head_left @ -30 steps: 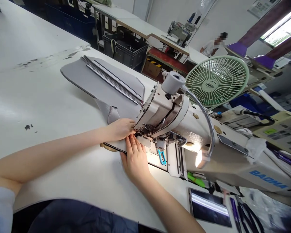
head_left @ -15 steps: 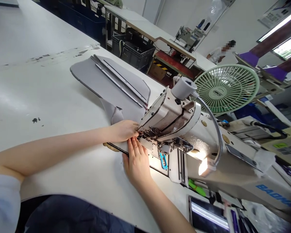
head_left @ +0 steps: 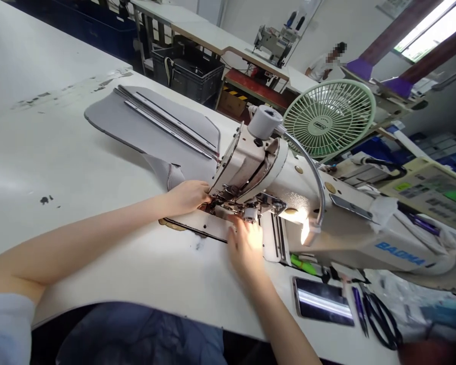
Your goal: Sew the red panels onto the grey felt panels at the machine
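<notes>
A grey fabric panel (head_left: pixel 114 119) with dark edging lies flat behind the head of a sewing machine (head_left: pixel 235 165), one corner folded up. My left hand (head_left: pixel 190 196) is closed at the panel's near end, right beside the needle area; its fingertips are partly hidden by the machine. My right hand (head_left: pixel 247 243) reaches under the machine head above the metal bed plate (head_left: pixel 197 223). Its fingers are bent and their tips are hidden behind the presser parts, so what they grip cannot be made out. The machine's lamp (head_left: pixel 306 232) shines close to this hand.
A green fan (head_left: pixel 329 119) stands behind the machine. To the right on the white table lie a phone (head_left: pixel 323 301), black scissors (head_left: pixel 382 319), a purple pen-like tool (head_left: pixel 359 310) and a bright green tool (head_left: pixel 303 264). A person (head_left: pixel 323 66) is in the far background.
My right hand has moved right, off the fabric beside my left hand, to beneath the machine head, where it now covers the blue clip-like piece. My left hand stays by the needle. The view has shifted.
</notes>
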A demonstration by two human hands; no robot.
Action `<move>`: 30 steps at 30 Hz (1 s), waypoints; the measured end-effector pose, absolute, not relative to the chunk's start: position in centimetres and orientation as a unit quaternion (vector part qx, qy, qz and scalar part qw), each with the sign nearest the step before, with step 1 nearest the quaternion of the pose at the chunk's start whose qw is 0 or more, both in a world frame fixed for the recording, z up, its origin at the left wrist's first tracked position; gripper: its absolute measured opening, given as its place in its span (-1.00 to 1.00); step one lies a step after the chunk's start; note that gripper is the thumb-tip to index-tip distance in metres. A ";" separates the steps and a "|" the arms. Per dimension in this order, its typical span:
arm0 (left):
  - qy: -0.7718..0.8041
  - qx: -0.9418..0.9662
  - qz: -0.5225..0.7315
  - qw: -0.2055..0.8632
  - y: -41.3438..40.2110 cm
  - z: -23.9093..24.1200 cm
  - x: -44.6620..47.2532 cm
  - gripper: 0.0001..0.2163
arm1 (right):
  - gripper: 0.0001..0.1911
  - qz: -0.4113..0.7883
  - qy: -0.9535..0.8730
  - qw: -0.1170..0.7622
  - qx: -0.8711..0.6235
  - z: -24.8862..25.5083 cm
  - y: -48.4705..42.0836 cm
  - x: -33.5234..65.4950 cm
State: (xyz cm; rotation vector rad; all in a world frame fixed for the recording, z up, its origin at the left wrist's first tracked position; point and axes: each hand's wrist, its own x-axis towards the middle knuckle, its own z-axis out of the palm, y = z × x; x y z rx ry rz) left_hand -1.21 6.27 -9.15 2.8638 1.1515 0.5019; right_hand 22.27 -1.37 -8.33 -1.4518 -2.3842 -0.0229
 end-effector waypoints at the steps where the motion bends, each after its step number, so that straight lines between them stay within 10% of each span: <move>1: 0.373 0.914 0.159 0.012 6.2 -9.1 -1.2 -0.78 | -0.71 -0.038 -0.820 0.180 -0.542 -8.4 -1.0 23.2; 23: 0.290 0.927 0.235 -0.037 -4.7 -7.4 0.0 -0.76 | -0.71 0.080 -0.766 0.211 -0.601 -8.8 2.9 27.0; 30: 0.389 0.914 0.109 0.023 -2.0 -11.2 5.2 -0.37 | -0.81 -0.049 -0.777 0.087 -0.622 -8.7 1.7 26.7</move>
